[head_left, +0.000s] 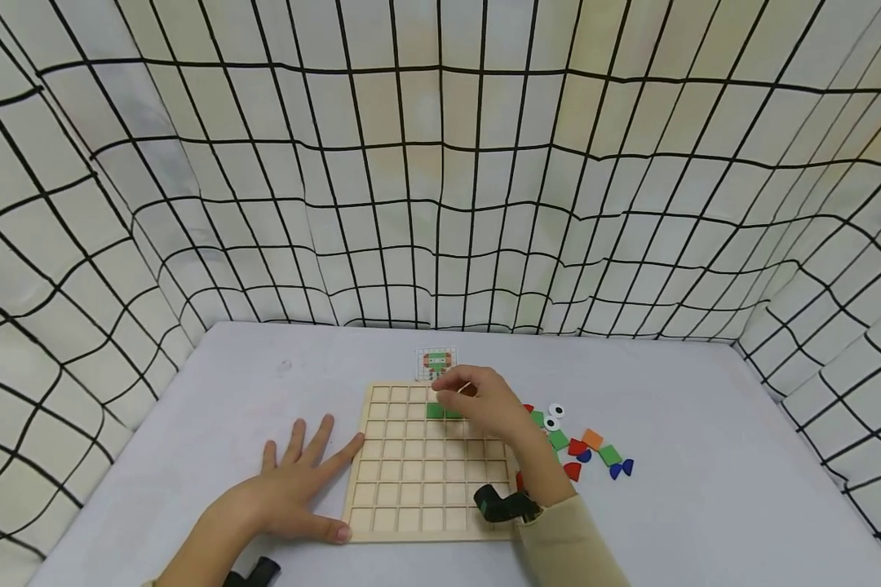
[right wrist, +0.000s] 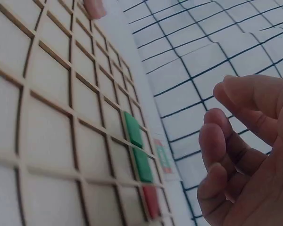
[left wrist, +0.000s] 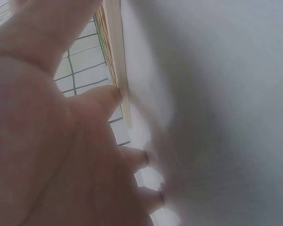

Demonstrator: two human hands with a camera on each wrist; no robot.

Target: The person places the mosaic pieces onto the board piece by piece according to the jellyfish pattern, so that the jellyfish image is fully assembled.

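A wooden grid board [head_left: 429,537] lies on the white table. My left hand [head_left: 286,493] is spread beside it, with the thumb and index fingertips right at its left edge. Over the board's far part hovers my right hand [head_left: 488,403], fingers loosely bent, with nothing visible between them in the right wrist view. Two green squares [right wrist: 142,165] sit side by side in a row near the far edge, and a red piece [right wrist: 151,201] follows in the same row. In the head view, the right hand covers that red piece.
A small printed picture card [head_left: 437,359] lies just beyond the board's far edge. Loose pieces are scattered right of the board, among them an orange square [head_left: 592,439], a green square [head_left: 610,455], blue pieces [head_left: 627,467] and white eye discs [head_left: 555,410]. Black-lined white netting [head_left: 455,187] surrounds the table.
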